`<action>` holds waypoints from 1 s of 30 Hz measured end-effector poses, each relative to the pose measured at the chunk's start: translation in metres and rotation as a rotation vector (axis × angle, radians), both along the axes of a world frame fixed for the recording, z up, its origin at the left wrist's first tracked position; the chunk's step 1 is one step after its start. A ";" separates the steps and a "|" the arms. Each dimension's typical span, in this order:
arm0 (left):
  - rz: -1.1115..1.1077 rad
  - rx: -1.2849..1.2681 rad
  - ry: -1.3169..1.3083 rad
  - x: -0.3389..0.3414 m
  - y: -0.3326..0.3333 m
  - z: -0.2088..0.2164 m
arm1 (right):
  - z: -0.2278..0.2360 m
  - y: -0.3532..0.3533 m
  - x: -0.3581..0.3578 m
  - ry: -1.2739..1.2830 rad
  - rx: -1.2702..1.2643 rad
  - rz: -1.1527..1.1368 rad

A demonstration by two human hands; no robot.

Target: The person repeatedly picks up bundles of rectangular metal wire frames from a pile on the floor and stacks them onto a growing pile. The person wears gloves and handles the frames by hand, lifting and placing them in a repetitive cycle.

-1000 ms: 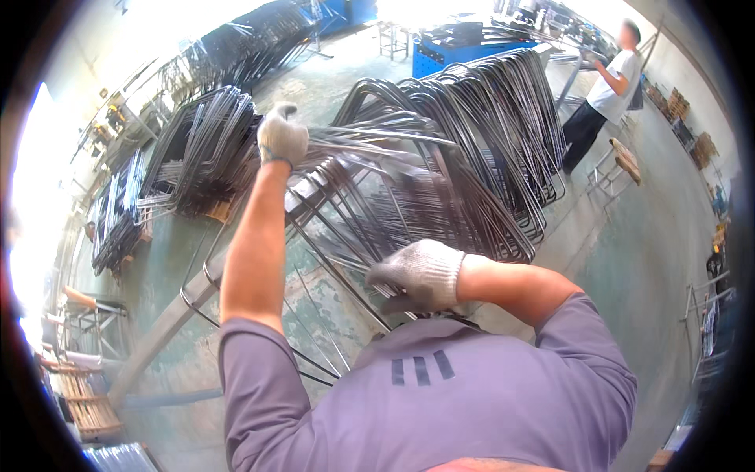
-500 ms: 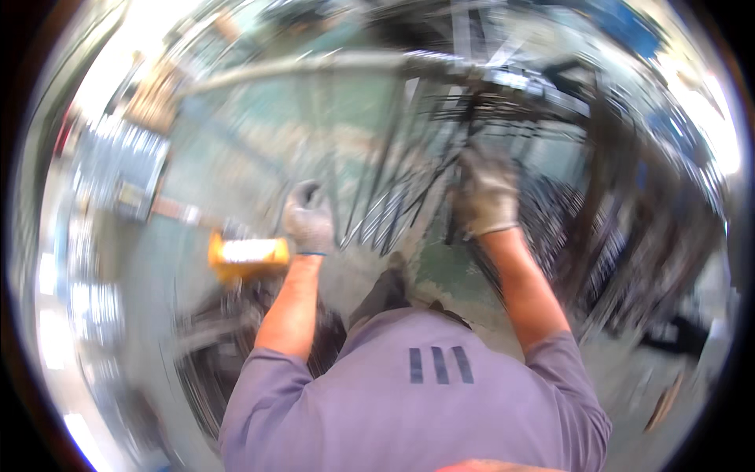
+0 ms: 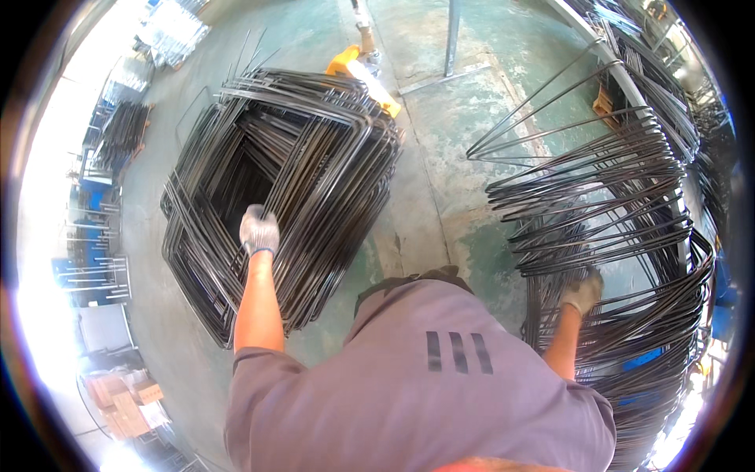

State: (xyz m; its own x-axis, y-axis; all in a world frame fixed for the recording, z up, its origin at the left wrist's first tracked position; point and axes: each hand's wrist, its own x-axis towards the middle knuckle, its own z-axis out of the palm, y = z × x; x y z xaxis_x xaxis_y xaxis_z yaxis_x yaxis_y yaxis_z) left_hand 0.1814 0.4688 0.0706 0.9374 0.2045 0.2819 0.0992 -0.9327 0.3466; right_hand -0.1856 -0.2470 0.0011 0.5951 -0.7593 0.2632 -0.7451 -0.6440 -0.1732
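My left hand (image 3: 259,230), in a pale knitted glove, is closed over a big stack of bent black wire frames (image 3: 338,189) on the floor at left. Its fingers curl in, and whatever they hold, if anything, is hidden. My right hand (image 3: 582,291), gloved too, is lowered among dark wire frames (image 3: 590,189) that hang in loops from a rack at right. The wires and the dim light there keep me from making out its fingers. The stacked frames are roughly rectangular with rounded corners and lie askew on one another.
A long grey bar (image 3: 621,71) carries the hanging loops. Beyond the stack lies a yellow object (image 3: 362,75), beside an upright metal post (image 3: 451,39) on a flat foot. Cardboard boxes (image 3: 122,405) and racks with metal parts (image 3: 98,275) line the left side.
My view has swung to the right, bringing the stack of frames below my left hand. My right hand has moved lower and farther right, in among the hanging frames.
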 end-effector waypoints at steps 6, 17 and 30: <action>0.458 0.186 0.232 -0.087 0.159 -0.019 | -0.012 0.175 0.120 -0.045 0.402 0.370; 0.719 -0.464 0.362 -0.137 0.258 -0.048 | 0.081 0.361 0.403 -0.067 0.322 0.916; 0.959 -0.411 0.556 -0.069 0.257 -0.054 | 0.014 0.462 0.707 0.640 0.321 0.817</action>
